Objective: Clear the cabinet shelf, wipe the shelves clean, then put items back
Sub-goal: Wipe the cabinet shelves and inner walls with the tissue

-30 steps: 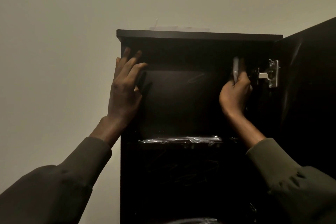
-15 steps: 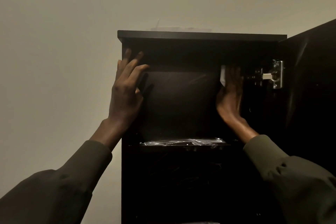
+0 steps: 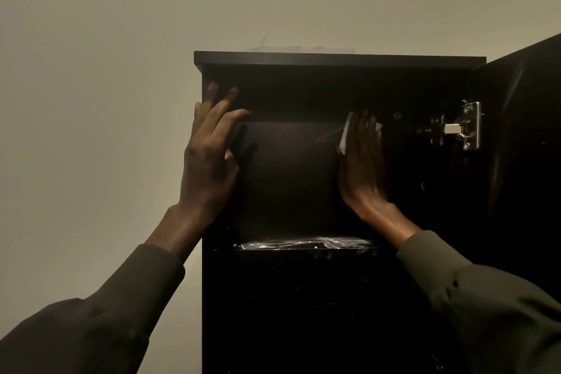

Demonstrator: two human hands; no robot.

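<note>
A tall dark cabinet [image 3: 334, 59] stands against the wall with its door [image 3: 528, 136] swung open to the right. My left hand [image 3: 209, 158] rests flat with straight fingers on the cabinet's left front edge near the top. Inside the upper compartment, my right hand [image 3: 361, 161] presses a white cloth [image 3: 344, 136] flat against the right part of the back panel; only the cloth's edges show past my fingers. The shelf [image 3: 303, 244] below carries a shiny plastic film along its front edge. The compartment looks bare.
A metal hinge [image 3: 464, 127] sits on the right inner wall beside the door. A pale flat thing [image 3: 297, 48] lies on top of the cabinet. The lower compartment [image 3: 303, 313] is too dark to make out. A plain wall fills the left and top.
My right hand went from gripping the cloth near the hinge to pressing it flat, sliding left along the back panel. The left hand has stayed on the cabinet's edge.
</note>
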